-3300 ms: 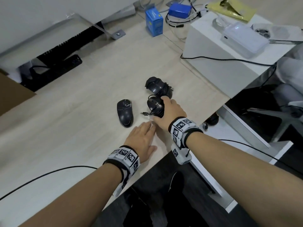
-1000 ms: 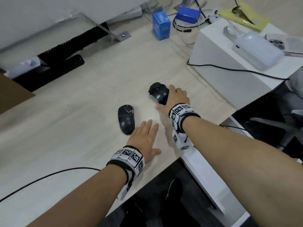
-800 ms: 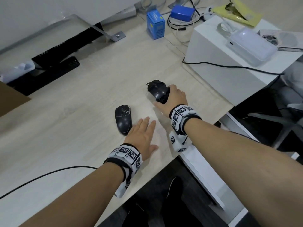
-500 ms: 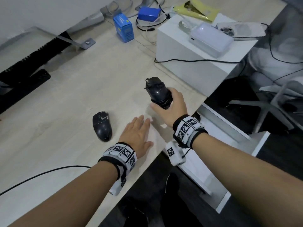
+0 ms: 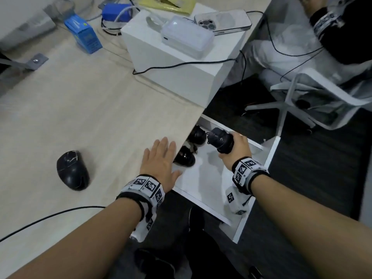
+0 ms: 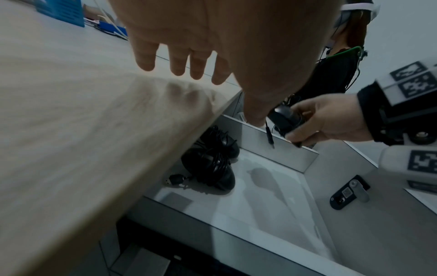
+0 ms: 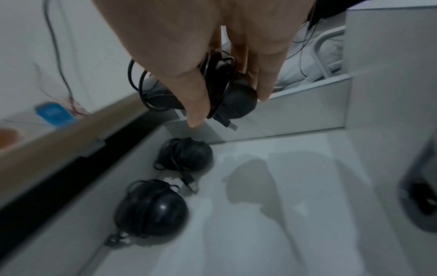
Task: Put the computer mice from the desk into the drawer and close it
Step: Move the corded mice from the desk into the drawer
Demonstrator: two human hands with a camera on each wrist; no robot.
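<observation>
My right hand [image 5: 233, 147] grips a black wired mouse [image 5: 220, 140] with its cable wrapped round it, held above the open white drawer [image 5: 203, 186]. In the right wrist view the held mouse [image 7: 234, 99] hangs over the drawer floor [image 7: 283, 224], its USB plug dangling. Two black cable-wrapped mice lie in the drawer near the desk edge, one nearer [image 7: 151, 211] and one farther [image 7: 187, 155]. A black mouse [image 5: 71, 173] stays on the wooden desk [image 5: 90, 109]. My left hand [image 5: 162, 160] lies flat and open at the desk's edge, holding nothing.
A white box [image 5: 181, 63] carrying a white device and a phone stands at the desk's far right, with a black cable across it. Blue boxes [image 5: 83, 36] sit at the back. A white chair [image 5: 314, 97] and another person's arm are right of the drawer.
My right hand has lifted the cable-wrapped mouse off the desk and carried it right and down over the open drawer. The left hand has stayed flat near the desk edge.
</observation>
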